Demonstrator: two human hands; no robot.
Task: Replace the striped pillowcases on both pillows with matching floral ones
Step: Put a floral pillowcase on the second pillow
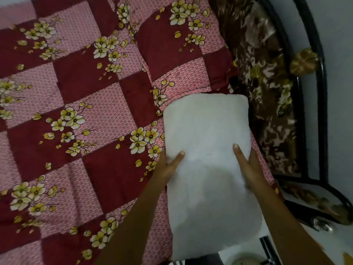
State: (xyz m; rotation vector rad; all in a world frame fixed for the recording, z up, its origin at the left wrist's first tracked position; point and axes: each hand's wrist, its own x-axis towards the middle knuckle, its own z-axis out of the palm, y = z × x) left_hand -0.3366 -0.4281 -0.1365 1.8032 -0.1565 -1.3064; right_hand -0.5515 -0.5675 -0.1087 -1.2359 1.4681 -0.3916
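A bare white pillow [208, 150] with no case stands lengthwise over the bed's right side, its far end near a pillow in a red floral case [183, 60] at the head. My left hand [169, 167] holds the white pillow's left side, thumb on top. My right hand [246, 167] lies against its right side with fingers straight along the top. No striped pillowcase is in view.
The bed carries a red and pink checked floral bedsheet [76, 111]. A brown patterned blanket [263, 73] lies bunched along the right. The black metal bed frame [309, 92] curves beside a white wall. Dark objects sit on the floor at bottom right.
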